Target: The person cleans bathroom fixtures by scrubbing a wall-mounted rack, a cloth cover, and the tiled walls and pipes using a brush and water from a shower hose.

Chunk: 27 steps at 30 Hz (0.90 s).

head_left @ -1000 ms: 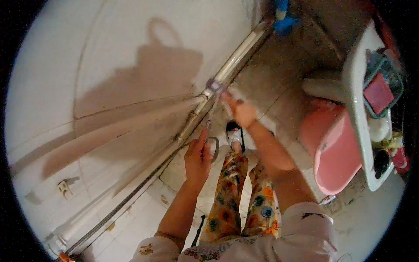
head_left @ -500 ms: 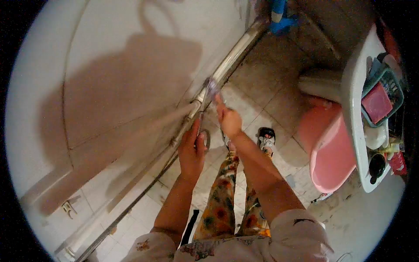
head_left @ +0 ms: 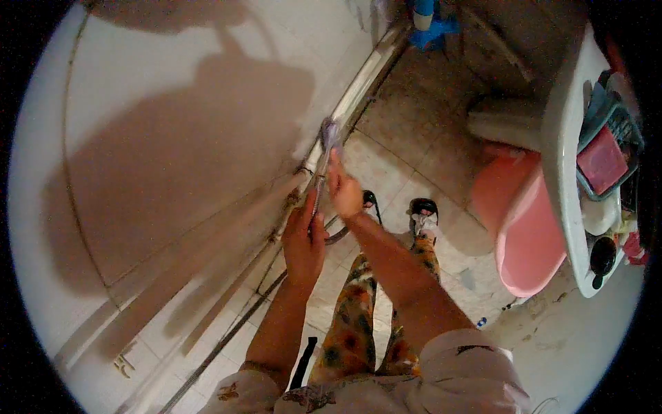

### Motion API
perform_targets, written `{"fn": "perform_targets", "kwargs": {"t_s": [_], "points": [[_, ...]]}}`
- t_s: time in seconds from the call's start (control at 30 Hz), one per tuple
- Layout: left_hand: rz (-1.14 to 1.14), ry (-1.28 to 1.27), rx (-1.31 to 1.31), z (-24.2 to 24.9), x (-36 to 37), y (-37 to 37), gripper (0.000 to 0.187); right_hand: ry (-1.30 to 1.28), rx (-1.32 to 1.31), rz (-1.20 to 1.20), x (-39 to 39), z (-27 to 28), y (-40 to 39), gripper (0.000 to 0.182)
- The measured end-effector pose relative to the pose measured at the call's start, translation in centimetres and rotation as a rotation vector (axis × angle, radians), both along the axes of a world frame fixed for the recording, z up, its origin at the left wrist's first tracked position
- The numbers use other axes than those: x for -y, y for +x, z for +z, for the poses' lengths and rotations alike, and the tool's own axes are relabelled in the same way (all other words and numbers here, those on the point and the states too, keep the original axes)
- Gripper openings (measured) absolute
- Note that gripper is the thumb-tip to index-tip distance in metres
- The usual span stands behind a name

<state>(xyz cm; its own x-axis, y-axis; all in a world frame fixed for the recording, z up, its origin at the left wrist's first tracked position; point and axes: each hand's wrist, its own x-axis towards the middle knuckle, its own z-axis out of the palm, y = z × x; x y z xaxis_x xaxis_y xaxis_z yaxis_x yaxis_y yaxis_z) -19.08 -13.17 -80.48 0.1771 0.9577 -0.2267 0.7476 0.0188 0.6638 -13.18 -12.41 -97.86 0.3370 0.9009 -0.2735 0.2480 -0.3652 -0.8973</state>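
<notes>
My left hand [head_left: 303, 241] is closed around a flexible metal shower hose [head_left: 319, 200]; a dark loop of it bends out past my fingers on the right. Its upper end reaches toward a pale purple, blurred thing [head_left: 331, 134], whose kind I cannot make out. My right hand [head_left: 345, 190] is closed just below that purple thing, fingers pointing up toward it. The purple thing lies against a whitish pipe [head_left: 365, 79] that runs along the foot of the wall. Both hands are close together, the right slightly higher.
A pale wall [head_left: 158, 90] with shadows fills the left. Below lies a tiled floor [head_left: 383, 148] with my feet on it. To the right are a pink basin [head_left: 531, 255] and a white sink [head_left: 565, 159] bearing a basket with a pink thing. A blue fitting [head_left: 434, 31] sits at the top.
My right hand has shifted slightly left and down, nearer the left hand. The purple thing has moved a little left along the pipe. My view has shifted slightly.
</notes>
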Motion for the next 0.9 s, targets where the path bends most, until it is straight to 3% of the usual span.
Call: {"fn": "perform_targets", "kwargs": {"t_s": [0.17, 0.27, 0.33, 0.37, 0.43, 0.5, 0.53, 0.6, 0.67, 0.73, 0.8, 0.83, 0.9], "points": [[-0.008, -0.035, -0.057, -0.9, 0.0, -0.5, 0.039, 0.077, 0.080, -0.335, -13.4, -1.7, 10.0, 0.043], [0.003, -0.031, -0.063, -2.2, 0.2, -0.5, 0.040, 0.175, 0.039, -0.478, -14.2, -2.1, 10.8, 0.042], [-0.028, 0.042, -0.086, -3.2, 0.7, -0.5, 0.040, 0.001, -0.113, -0.583, -11.3, -3.2, 7.0, 0.042], [-0.034, 0.028, -0.124, -3.3, 1.0, -0.3, 0.040, -0.164, 0.002, -0.400, -8.2, -6.9, 3.5, 0.042], [-0.046, 0.016, -0.206, -3.2, 0.9, 0.0, 0.039, -0.064, -0.248, -0.267, -1.6, -8.3, -2.4, 0.042], [-0.003, -0.092, -0.170, -4.4, 1.6, -0.9, 0.039, -0.028, -0.072, -0.159, 2.8, -10.2, -5.1, 0.043], [0.020, -0.145, -0.157, -3.1, 0.9, -0.5, 0.038, 0.025, 0.006, -0.153, 2.6, -9.2, -4.8, 0.043], [-0.010, -0.081, -0.139, -3.0, 0.9, -0.6, 0.039, -0.024, -0.109, -0.311, 0.8, -6.6, -2.1, 0.042], [-0.005, -0.063, -0.126, -2.5, 0.9, -0.5, 0.039, 0.086, -0.223, -0.583, -5.9, -2.8, 3.2, 0.041], [0.034, -0.102, -0.114, -2.1, 0.8, -0.1, 0.039, 0.235, -0.188, -0.604, -9.2, -2.9, 5.0, 0.041], [-0.066, 0.010, -0.139, -2.1, 0.3, 0.3, 0.039, 0.106, -0.290, -0.442, -10.6, -2.2, 5.7, 0.042], [-0.092, 0.042, -0.137, -2.0, -0.1, 0.9, 0.038, -0.096, -0.335, -0.310, -9.6, -0.6, 5.6, 0.041], [-0.119, 0.069, -0.129, -1.7, -0.7, 1.8, 0.038, -0.162, -0.324, -0.164, -5.6, -1.0, 3.9, 0.040]]}}
